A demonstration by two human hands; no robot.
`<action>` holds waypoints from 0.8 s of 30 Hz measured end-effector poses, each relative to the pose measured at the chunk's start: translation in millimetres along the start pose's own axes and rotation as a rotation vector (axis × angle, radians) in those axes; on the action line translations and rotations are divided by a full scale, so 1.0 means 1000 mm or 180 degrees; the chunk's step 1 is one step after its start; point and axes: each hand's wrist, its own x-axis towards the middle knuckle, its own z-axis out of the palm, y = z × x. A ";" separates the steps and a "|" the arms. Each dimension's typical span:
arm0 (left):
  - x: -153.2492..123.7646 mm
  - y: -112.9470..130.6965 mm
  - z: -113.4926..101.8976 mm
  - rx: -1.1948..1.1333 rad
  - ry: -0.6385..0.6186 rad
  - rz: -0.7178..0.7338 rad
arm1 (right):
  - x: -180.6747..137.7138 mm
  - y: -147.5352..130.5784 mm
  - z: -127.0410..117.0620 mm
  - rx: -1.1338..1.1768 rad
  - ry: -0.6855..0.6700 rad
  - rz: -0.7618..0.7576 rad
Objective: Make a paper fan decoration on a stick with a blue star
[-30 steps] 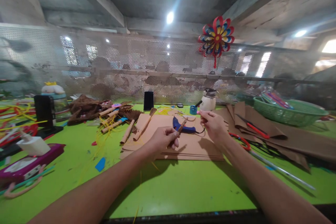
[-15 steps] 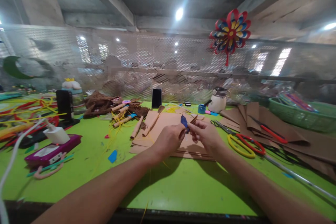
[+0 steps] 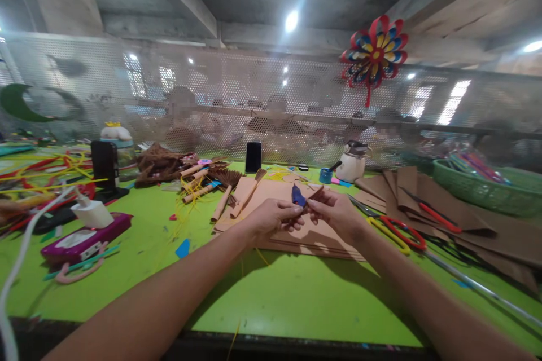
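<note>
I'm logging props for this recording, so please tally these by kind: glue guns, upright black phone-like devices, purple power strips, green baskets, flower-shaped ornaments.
Blue glue gun, by the hands: 1
Upright black phone-like devices: 2
Purple power strip: 1
Green basket: 1
Flower-shaped ornament: 1
Total: 6

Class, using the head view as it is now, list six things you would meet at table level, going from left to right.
Purple power strip → brown crumpled bundle → left hand → right hand → red scissor handle → green basket.
</note>
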 end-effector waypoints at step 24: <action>-0.014 0.074 -0.059 -0.0834 0.2761 0.2430 | 0.057 0.011 0.053 -0.2916 -0.0330 -0.0292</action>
